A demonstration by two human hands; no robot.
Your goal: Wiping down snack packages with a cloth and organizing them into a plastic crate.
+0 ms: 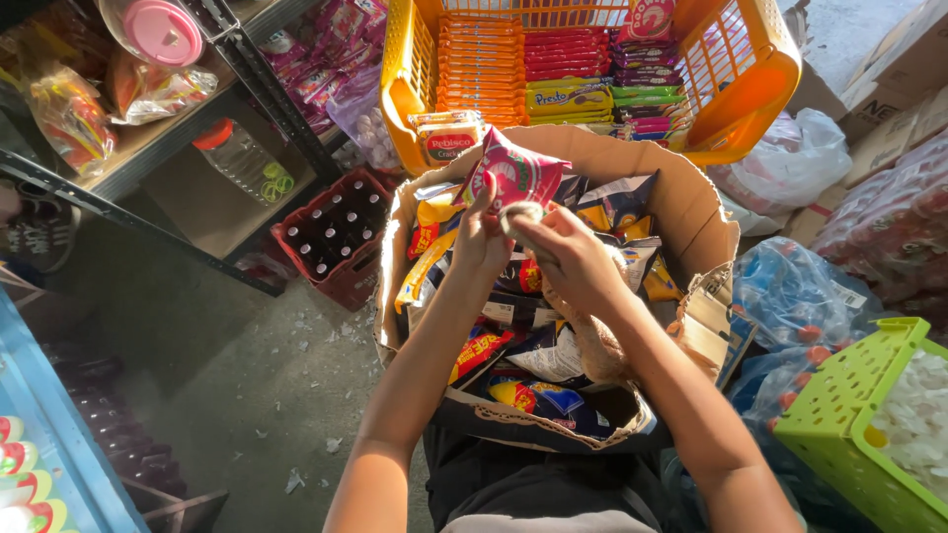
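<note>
Holding a pink snack packet (518, 170) in our left hand (481, 240), our right hand (568, 255) pinched its edge above the cardboard box (691, 212).

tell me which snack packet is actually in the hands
The pink packet, pinched at its lower edge by the left hand above the cardboard box; the other packets lie loose inside the box, untouched.

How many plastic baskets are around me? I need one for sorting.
2: an orange basket full of snack packs beyond the cardboard box, and a green basket at lower right. Others may be out of view.
</note>
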